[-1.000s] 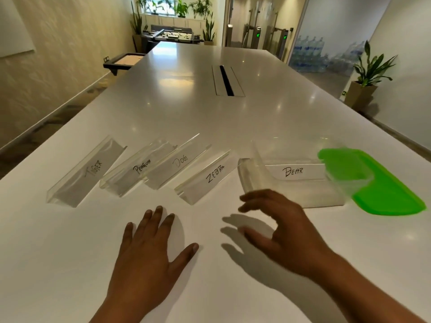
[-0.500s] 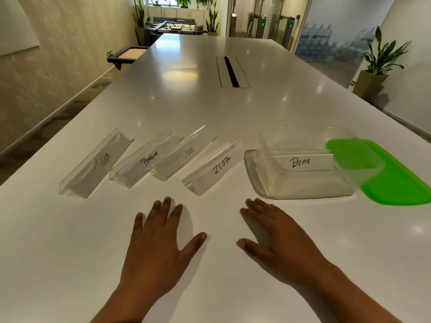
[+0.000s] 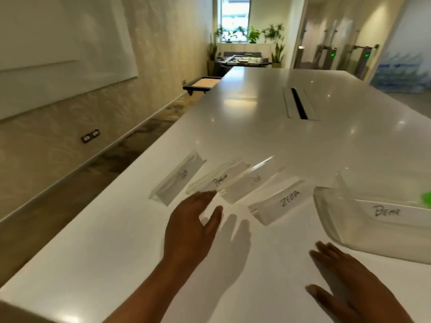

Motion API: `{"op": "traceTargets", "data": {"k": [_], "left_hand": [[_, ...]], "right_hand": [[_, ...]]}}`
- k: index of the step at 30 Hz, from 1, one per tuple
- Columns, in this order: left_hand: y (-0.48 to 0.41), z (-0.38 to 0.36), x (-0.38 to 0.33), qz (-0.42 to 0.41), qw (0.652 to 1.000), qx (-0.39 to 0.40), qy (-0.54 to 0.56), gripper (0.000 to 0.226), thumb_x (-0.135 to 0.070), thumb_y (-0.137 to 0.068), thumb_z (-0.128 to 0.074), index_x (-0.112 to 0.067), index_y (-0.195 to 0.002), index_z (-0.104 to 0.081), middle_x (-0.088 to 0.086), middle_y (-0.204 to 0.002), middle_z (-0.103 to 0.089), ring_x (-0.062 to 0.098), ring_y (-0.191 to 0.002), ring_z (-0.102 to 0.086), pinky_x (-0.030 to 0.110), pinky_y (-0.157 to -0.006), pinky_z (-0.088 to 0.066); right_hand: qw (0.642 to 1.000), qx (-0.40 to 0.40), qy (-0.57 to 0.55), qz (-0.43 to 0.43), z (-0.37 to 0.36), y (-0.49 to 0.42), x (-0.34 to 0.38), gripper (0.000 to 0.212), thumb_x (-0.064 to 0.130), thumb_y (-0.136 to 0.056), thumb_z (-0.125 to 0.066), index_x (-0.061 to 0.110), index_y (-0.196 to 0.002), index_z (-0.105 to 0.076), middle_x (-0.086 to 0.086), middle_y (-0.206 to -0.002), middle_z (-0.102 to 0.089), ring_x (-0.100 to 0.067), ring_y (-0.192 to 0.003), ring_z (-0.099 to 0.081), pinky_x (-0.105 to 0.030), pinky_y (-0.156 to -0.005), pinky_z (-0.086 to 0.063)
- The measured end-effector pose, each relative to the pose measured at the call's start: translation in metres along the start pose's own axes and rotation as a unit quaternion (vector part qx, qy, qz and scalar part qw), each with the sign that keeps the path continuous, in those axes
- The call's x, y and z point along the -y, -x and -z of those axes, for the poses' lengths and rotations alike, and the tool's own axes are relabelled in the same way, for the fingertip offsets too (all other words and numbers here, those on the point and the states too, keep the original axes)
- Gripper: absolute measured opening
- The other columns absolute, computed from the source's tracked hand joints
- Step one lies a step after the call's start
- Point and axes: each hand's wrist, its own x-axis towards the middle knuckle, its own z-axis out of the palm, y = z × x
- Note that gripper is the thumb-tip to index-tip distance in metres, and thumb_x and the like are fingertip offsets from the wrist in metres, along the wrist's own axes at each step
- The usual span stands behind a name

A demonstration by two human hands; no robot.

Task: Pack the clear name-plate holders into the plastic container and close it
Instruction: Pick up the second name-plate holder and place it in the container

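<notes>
Several clear name-plate holders lie in a row on the white table (image 3: 256, 141): Tiger (image 3: 178, 180), Penguin (image 3: 220, 179), Dog (image 3: 250, 183) and Zebra (image 3: 277, 202). The clear plastic container (image 3: 331, 217) stands at the right with the Bear holder (image 3: 387, 212) inside it. My left hand (image 3: 190, 224) hovers open above the table, fingertips just short of the Penguin holder's near end. My right hand (image 3: 345, 280) rests flat and empty on the table, in front of the container. Only a sliver of the green lid (image 3: 427, 198) shows at the right edge.
A cable slot (image 3: 299, 103) runs along the table's middle farther back. The table's left edge drops to the floor beside a wall. Plants, a foosball table and turnstile gates stand at the far end of the room.
The view has swung left. My left hand has lifted off the table and reached forward toward the Penguin holder. My right hand stays flat near the container.
</notes>
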Motion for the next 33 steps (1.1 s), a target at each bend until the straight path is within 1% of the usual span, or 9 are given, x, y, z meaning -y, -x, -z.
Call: {"op": "traceTargets", "data": {"k": [7, 11, 14, 15, 16, 19, 24, 29, 33], "left_hand": [[-0.056, 0.021, 0.05, 0.062, 0.992, -0.098, -0.056, 0.03, -0.029, -0.087, -0.066, -0.021, -0.116, -0.067, -0.002, -0.122, -0.065, 0.016, -0.106, -0.063, 0.023, -0.086, -0.05], [-0.067, 0.024, 0.074, 0.123, 0.985, -0.097, -0.074, 0.035, -0.03, -0.087, -0.066, -0.022, -0.121, -0.064, 0.001, -0.128, -0.062, 0.021, -0.109, -0.062, 0.031, -0.087, -0.053], [-0.071, 0.025, 0.084, 0.165, 0.981, -0.079, -0.058, 0.044, -0.04, -0.084, -0.067, -0.024, -0.125, -0.061, 0.004, -0.127, -0.065, 0.023, -0.103, -0.065, 0.039, -0.087, -0.057], [-0.072, 0.026, 0.085, 0.169, 0.982, -0.07, -0.055, 0.048, -0.044, -0.082, -0.067, -0.023, -0.125, -0.061, 0.005, -0.125, -0.066, 0.024, -0.1, -0.067, 0.042, -0.084, -0.058], [-0.072, 0.027, 0.084, 0.169, 0.982, -0.063, -0.056, 0.05, -0.047, -0.082, -0.067, -0.022, -0.125, -0.061, 0.006, -0.124, -0.067, 0.025, -0.098, -0.068, 0.044, -0.082, -0.059], [-0.073, 0.029, 0.086, 0.174, 0.982, -0.059, -0.049, 0.053, -0.049, -0.08, -0.069, -0.021, -0.124, -0.063, 0.006, -0.122, -0.068, 0.026, -0.093, -0.069, 0.044, -0.079, -0.06], [-0.077, 0.031, 0.093, 0.162, 0.985, -0.034, -0.047, 0.032, -0.041, -0.082, -0.067, -0.024, -0.109, -0.072, 0.002, -0.106, -0.075, 0.013, -0.072, -0.067, 0.035, -0.07, -0.061], [-0.078, 0.032, 0.093, 0.167, 0.984, -0.056, -0.03, 0.03, -0.033, -0.085, -0.068, -0.019, -0.112, -0.072, 0.007, -0.107, -0.074, 0.017, -0.071, -0.066, 0.037, -0.075, -0.061], [-0.079, 0.038, 0.093, 0.189, 0.979, -0.08, 0.013, 0.035, -0.034, -0.085, -0.068, -0.015, -0.115, -0.07, 0.009, -0.109, -0.073, 0.017, -0.076, -0.067, 0.041, -0.083, -0.058]], "right_hand": [[0.999, 0.024, -0.015, 0.044, -0.01, -0.016, -0.008, 0.069, 0.08, -0.082, -0.025, 0.024, -0.114, -0.05, 0.004, -0.13, -0.053, 0.011, -0.128, -0.038, -0.017, -0.094, -0.036], [0.998, 0.019, -0.016, 0.065, -0.024, -0.019, -0.027, 0.07, 0.082, -0.08, -0.025, 0.026, -0.116, -0.049, 0.037, -0.153, 0.0, 0.019, -0.136, 0.003, -0.012, -0.095, -0.025], [0.996, 0.002, 0.015, 0.088, -0.026, -0.021, -0.027, 0.07, 0.08, -0.083, -0.021, 0.024, -0.115, -0.049, 0.035, -0.154, 0.005, 0.017, -0.137, 0.007, -0.002, -0.04, -0.01], [0.996, -0.011, 0.013, 0.093, -0.027, -0.022, -0.027, 0.07, 0.08, -0.082, -0.021, 0.024, -0.114, -0.049, 0.036, -0.153, 0.004, 0.018, -0.136, 0.007, 0.0, -0.082, -0.012], [0.995, -0.022, 0.013, 0.095, -0.028, -0.023, -0.028, 0.07, 0.08, -0.082, -0.022, 0.024, -0.114, -0.049, 0.037, -0.153, -0.001, 0.018, -0.136, 0.006, -0.034, -0.08, -0.043], [0.995, -0.04, 0.031, 0.087, -0.028, -0.023, -0.029, 0.069, 0.08, -0.083, -0.022, 0.024, -0.112, -0.05, 0.026, -0.141, -0.046, 0.02, -0.135, 0.005, -0.026, -0.062, -0.05], [0.996, -0.051, 0.02, 0.073, -0.031, -0.019, -0.032, 0.071, 0.082, -0.079, -0.028, 0.026, -0.116, -0.049, 0.039, -0.149, -0.019, 0.022, -0.134, 0.0, -0.043, -0.068, -0.055], [0.997, -0.057, 0.008, 0.049, -0.024, -0.017, -0.02, 0.069, 0.08, -0.082, -0.028, 0.023, -0.115, -0.05, -0.015, -0.112, -0.071, 0.022, -0.134, -0.001, -0.037, -0.074, -0.049], [0.997, -0.051, 0.01, 0.049, -0.021, -0.015, -0.019, 0.07, 0.081, -0.081, -0.027, 0.025, -0.116, -0.05, 0.013, -0.131, -0.06, 0.023, -0.134, 0.001, -0.038, -0.073, -0.047]]}}
